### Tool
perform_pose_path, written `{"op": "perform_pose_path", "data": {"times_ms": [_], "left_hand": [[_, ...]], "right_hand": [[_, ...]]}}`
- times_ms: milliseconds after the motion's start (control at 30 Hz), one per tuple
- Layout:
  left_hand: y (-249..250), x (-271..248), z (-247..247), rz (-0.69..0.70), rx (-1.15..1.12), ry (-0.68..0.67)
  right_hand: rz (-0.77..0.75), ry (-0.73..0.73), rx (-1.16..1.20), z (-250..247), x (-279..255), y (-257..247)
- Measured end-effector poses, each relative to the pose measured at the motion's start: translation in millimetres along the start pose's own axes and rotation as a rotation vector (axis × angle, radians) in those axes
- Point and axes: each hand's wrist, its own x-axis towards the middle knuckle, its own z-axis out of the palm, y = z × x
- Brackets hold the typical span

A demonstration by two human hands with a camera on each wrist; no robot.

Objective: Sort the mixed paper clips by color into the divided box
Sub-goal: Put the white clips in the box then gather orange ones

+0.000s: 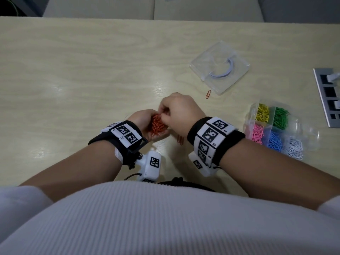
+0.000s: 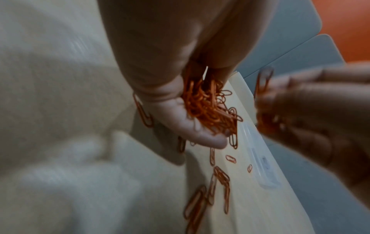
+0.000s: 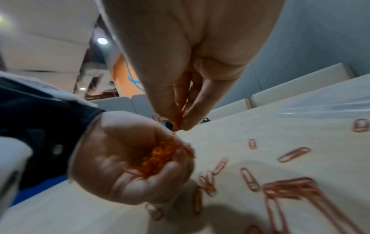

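- Toward the left of the bench point(image 1: 73, 70), near its front edge, the left hand point(image 1: 147, 124) lies palm up, fingers point(image 2: 202, 139) curled into a cup round a heap of orange paper clips point(image 1: 157, 126)
- Just right of it and touching over the heap, the right hand point(image 1: 181, 112) hangs knuckles up; thumb and forefinger point(image 3: 192, 114) pinch a few orange clips point(image 3: 181, 117) directly above the cupped palm, the other fingers tucked in
- Under and between the two wrists, loose orange clips point(image 3: 288, 188) lie scattered flat on the bench, some single, some overlapping in a small bunch; one pair point(image 1: 180, 139) shows just beside the right wrist band
- Farther back and to the right, a single orange clip point(image 1: 208, 93) lies alone, just beside the near corner of a clear plastic lid point(image 1: 219, 67) that rests flat on the bench
- At the right, near the right forearm, the divided box point(image 1: 248, 124) stands open: yellow clips point(image 1: 263, 112) in the back left compartment, green clips point(image 1: 280, 117) back right, pink clips point(image 1: 257, 133) front left, blue clips point(image 1: 275, 140) in the front middle, white clips point(image 1: 295, 148) front right
- At the far right edge, a grey metal socket panel point(image 1: 326, 98) is set into the bench, well apart from the hands
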Motion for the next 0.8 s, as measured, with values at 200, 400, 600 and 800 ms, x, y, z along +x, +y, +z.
{"op": "perform_pose_path", "data": {"times_ms": [200, 400, 600, 800], "left_hand": [[-1.4, -5.0, 19.8, 0.071, 0.012, -0.031], [-2.7, -5.5, 60.5, 0.017, -0.03, -0.088], [-10.6, -8.4, 132.7, 0.028, -0.011, -0.105], [-24.6, -7.8, 212.1, 0.045, 0.049, -0.144]], "right_hand": [[-0.055, -0.052, -0.108, -9.0, -10.7, -3.3], [0.126, 0.25, 0.078, -50.2, -38.8, 40.8], [0.736, 0.339, -0.118, -118.8, -95.0, 160.1], [0.988, -0.095, -0.264, -148.5, -144.2, 217.4]]}}
